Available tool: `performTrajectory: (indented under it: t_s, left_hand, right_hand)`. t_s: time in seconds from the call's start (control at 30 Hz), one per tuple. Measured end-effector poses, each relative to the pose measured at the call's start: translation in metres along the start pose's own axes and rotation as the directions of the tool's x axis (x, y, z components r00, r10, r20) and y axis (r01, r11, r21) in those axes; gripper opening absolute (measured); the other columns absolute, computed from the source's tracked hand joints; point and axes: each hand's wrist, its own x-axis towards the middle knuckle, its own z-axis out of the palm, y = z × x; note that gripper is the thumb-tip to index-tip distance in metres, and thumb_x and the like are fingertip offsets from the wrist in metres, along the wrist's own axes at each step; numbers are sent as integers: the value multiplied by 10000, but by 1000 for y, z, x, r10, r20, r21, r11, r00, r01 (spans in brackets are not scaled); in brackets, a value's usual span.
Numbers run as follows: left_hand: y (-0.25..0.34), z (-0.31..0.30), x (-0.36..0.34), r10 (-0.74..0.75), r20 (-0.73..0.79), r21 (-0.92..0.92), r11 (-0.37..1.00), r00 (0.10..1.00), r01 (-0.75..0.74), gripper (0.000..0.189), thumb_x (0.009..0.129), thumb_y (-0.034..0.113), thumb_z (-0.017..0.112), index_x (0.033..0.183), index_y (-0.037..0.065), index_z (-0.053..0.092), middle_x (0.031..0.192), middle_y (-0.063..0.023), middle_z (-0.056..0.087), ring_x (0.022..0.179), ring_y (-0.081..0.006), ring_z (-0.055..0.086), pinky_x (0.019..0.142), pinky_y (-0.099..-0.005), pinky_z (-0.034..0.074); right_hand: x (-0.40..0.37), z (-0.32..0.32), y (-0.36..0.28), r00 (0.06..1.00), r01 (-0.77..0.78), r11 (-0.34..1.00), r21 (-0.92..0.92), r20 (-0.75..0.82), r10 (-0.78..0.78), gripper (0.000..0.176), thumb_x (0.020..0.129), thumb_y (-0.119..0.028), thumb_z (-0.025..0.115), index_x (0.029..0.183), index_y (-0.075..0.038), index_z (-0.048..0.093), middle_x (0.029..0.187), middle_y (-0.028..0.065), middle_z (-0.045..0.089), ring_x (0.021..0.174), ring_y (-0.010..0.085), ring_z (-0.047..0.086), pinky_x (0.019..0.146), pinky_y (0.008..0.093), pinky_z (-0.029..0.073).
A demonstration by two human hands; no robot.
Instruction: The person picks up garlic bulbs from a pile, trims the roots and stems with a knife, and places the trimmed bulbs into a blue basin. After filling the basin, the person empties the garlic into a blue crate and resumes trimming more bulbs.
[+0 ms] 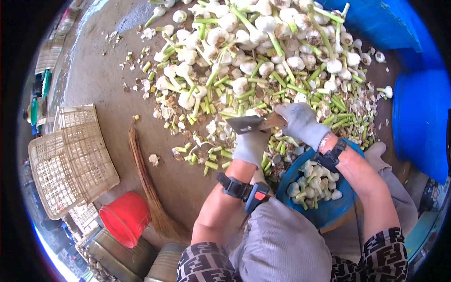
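Note:
My right hand (301, 123), in a grey-white glove, grips the wooden handle (274, 121) of a broad dark-bladed knife (245, 124). The blade points left and lies across the top of my left hand (252, 146), which is gloved too. My left fingers look curled beneath the blade, but it hides them and whatever they hold. Just beyond the blade, a garlic bulb (256, 112) shows. In front of both hands spreads a large heap of garlic (239, 37) with green stems, cut stem pieces (212, 164) and papery skins. Below my right wrist stands a blue basin (334, 214) holding trimmed garlic bulbs (315, 185).
To the left are a straw broom (152, 197), a red bucket (126, 218) and cream plastic crates (75, 160). Metal tins (120, 256) stand at the lower left. A blue barrel (420, 124) and a blue tub wall (380, 23) border the right side.

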Motion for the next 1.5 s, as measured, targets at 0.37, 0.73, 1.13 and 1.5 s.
performTrajectory:
  t_s: [0.37, 0.73, 1.13, 1.5]
  left_hand:
    - [22, -97, 24, 138, 255, -182, 979, 957, -93, 379, 845, 309, 578, 1151, 87, 543, 972, -115, 625, 848, -179, 584, 745, -308, 473]
    - [-51, -132, 131, -349, 56, -844, 484, 935, 231, 150, 799, 166, 523, 845, 33, 576, 757, -109, 600, 661, -140, 568, 589, -232, 440]
    - [-16, -43, 15, 48, 331, -934, 163, 943, 319, 267, 907, 227, 504, 980, -17, 584, 755, -37, 610, 677, -119, 580, 586, -239, 481]
    - [-35, -4, 38, 202, 320, -649, -665, 926, 369, 193, 876, 303, 480, 819, 130, 541, 681, 22, 537, 605, -145, 522, 531, -250, 441]
  right_hand:
    - [-80, -40, 120, 712, -702, 713, -1, -31, 701, 271, 717, -241, 541, 932, -101, 629, 868, 181, 630, 840, 350, 601, 760, 425, 472]
    - [-23, -14, 92, 790, -613, 782, 113, 121, 601, 284, 731, -302, 560, 929, -117, 643, 883, 162, 638, 838, 319, 611, 760, 401, 485]
    - [45, -27, 11, 977, -169, 967, 189, 158, 140, 236, 746, -271, 541, 904, -129, 644, 829, 153, 638, 815, 319, 610, 746, 403, 484]
    - [-6, -24, 49, 886, -454, 889, 57, 130, 445, 198, 772, -254, 530, 894, -119, 610, 794, 147, 632, 763, 334, 612, 684, 416, 487]
